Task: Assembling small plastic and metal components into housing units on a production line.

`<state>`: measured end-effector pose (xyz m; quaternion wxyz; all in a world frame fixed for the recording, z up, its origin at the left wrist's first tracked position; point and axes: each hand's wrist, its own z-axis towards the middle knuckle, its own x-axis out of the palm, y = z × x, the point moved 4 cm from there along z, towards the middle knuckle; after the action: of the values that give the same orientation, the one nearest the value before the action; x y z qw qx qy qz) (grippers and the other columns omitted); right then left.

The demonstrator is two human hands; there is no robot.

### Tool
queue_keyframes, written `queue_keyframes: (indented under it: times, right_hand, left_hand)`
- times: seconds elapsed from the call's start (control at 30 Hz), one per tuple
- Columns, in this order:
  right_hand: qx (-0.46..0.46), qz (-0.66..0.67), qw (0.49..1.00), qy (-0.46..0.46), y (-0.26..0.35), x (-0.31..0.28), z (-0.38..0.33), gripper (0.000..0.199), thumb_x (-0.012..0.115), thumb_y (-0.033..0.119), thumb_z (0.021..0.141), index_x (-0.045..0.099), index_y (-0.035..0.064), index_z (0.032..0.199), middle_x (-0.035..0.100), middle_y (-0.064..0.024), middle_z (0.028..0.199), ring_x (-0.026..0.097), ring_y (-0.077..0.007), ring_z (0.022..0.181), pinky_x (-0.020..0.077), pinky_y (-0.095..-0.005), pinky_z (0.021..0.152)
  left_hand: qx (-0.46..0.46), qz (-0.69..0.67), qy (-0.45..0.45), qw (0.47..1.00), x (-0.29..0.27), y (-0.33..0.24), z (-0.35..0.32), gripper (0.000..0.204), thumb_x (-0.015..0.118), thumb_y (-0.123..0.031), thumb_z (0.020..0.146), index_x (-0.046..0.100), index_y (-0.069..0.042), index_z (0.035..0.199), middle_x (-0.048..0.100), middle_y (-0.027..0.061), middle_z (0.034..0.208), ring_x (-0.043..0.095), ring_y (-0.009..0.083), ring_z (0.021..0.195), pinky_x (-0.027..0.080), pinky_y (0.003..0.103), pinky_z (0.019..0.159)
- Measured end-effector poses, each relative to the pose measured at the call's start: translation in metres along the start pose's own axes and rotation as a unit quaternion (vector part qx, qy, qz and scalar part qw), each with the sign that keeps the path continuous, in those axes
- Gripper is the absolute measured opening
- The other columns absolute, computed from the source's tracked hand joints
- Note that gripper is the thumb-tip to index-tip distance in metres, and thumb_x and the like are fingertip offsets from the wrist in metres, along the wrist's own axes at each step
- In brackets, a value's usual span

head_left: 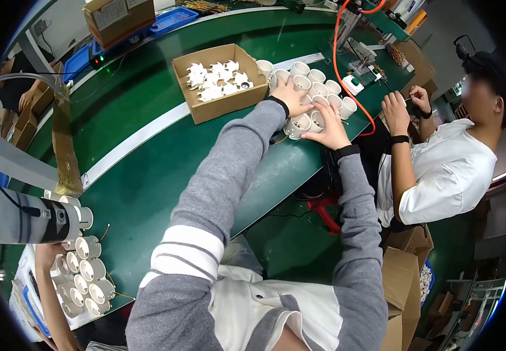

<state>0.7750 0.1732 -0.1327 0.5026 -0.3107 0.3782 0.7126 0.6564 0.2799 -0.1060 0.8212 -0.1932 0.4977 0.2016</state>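
Note:
Both my arms in grey sleeves reach far forward over a green worktable point(147, 181). My left hand point(291, 93) lies on a cluster of several white cup-shaped housings point(317, 88), fingers spread over them. My right hand point(326, 126) presses against the near side of the same cluster, touching a white housing point(298, 124) at the table edge. Whether either hand grips one piece I cannot tell. An open cardboard box point(220, 108) with several white spiky plastic parts point(218, 79) stands just left of my left hand.
A person in a white shirt point(452, 169) sits at the right, hands point(405, 105) working near an orange cable point(340, 64). More white housings point(86, 275) are grouped at the lower left beside another person's arm point(54, 292). Cardboard boxes point(405, 275) stand by my right elbow; blue trays point(171, 20) lie at the back.

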Motion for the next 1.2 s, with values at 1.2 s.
queue_keyframes:
  times: [1.2]
  right_hand:
    - [-0.231, 0.202, 0.944, 0.118, 0.181, 0.02, -0.036, 0.055, 0.081, 0.027, 0.068, 0.056, 0.0059, 0.113, 0.051, -0.0106, 0.117, 0.048, -0.0326, 0.11, 0.0404, -0.0395, 0.093]
  left_hand:
    - [-0.12, 0.029, -0.048, 0.991, -0.129, 0.028, -0.27, 0.016, 0.062, -0.016, 0.076, 0.059, -0.001, 0.081, 0.058, 0.0139, 0.093, 0.057, 0.0309, 0.087, 0.051, 0.04, 0.073]
